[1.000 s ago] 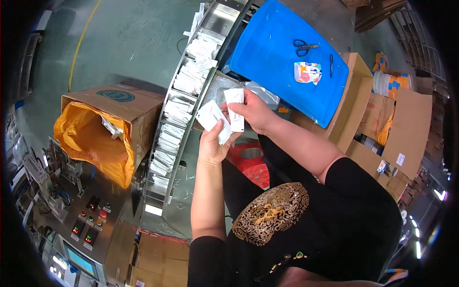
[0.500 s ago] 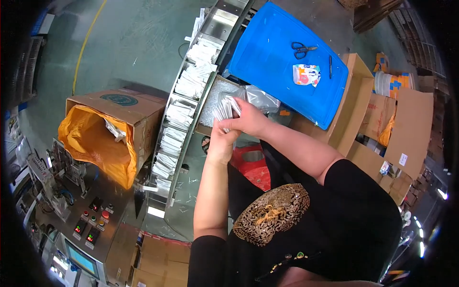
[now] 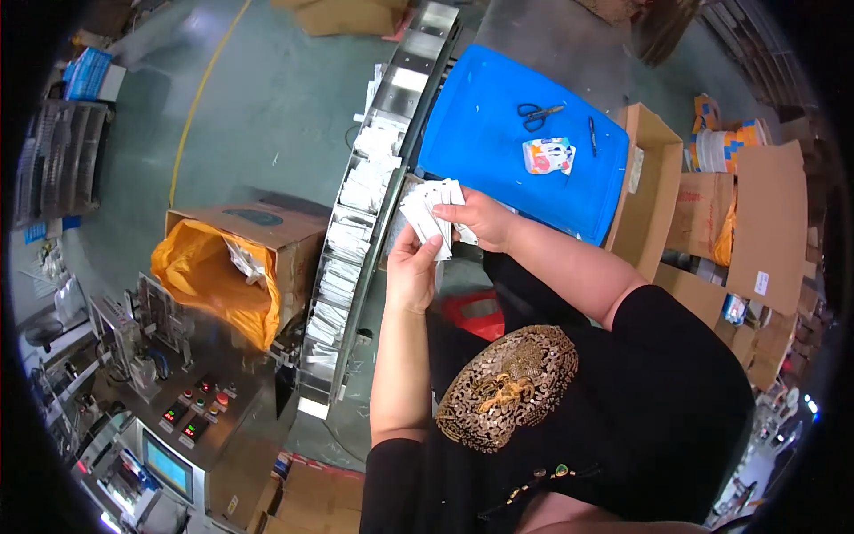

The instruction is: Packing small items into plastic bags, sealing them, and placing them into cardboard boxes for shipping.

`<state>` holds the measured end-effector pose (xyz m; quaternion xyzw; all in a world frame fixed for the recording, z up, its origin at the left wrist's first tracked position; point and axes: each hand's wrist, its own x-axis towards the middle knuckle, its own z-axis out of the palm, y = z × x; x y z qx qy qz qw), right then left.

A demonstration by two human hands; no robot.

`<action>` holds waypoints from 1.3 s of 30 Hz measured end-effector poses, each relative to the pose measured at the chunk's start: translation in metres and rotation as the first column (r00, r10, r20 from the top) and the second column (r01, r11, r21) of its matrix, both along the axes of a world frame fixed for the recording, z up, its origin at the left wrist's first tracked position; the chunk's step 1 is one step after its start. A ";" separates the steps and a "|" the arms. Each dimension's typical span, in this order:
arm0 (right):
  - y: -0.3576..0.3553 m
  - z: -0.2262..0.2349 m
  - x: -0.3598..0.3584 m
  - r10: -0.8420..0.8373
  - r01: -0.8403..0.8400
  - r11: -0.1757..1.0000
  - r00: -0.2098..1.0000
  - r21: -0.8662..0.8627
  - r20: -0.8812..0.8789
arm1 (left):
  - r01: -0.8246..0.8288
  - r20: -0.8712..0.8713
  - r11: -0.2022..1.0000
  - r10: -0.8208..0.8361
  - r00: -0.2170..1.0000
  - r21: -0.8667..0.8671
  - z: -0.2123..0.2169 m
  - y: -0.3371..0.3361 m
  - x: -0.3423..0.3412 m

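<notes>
A fanned bunch of slim white packets [image 3: 433, 203] is gripped between my two hands, with flat faces showing. My left hand [image 3: 412, 271] closes round the lower left side of the bunch, thumb lying over the packets. From the right, my right hand [image 3: 485, 221] pinches the same bunch, its thumb across the front. Just left of my hands runs a slanting metal conveyor [image 3: 412, 78] split into compartments, several of them filled with piles of similar white packets [image 3: 350, 236]. A box partly shows behind the bunch and my hands.
A blue tray [image 3: 480, 107] carries black-handled scissors [image 3: 536, 114], a black pen [image 3: 592, 135] and a colourful pack [image 3: 547, 156]. Left of the conveyor lies a carton with an orange liner [image 3: 213, 298], beside a machine control panel [image 3: 200, 409]. Open cardboard boxes [image 3: 648, 191] stand at right.
The bunch has gone from an edge-on bundle to a spread fan with its faces showing. Both hands have shifted their grip. The head view has moved, so the surroundings sit differently.
</notes>
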<state>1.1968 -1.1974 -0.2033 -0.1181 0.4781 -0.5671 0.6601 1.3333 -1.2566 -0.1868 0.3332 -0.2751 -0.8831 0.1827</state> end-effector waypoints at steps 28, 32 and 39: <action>0.661 0.125 0.121 -0.903 0.913 -0.315 -0.204 -0.258 0.379 | 0.777 0.075 -0.219 -0.973 -0.217 -0.591 0.105 0.598 -0.145; 0.755 0.135 0.094 -0.878 0.891 -0.287 -0.099 -0.351 0.467 | 0.900 -0.075 -0.169 -0.974 -0.216 -0.401 0.092 0.696 -0.178; 0.873 0.134 -0.008 -0.807 0.891 -0.255 0.019 -0.376 0.591 | 0.979 0.090 -0.014 -0.996 0.004 -0.202 0.035 0.722 -0.291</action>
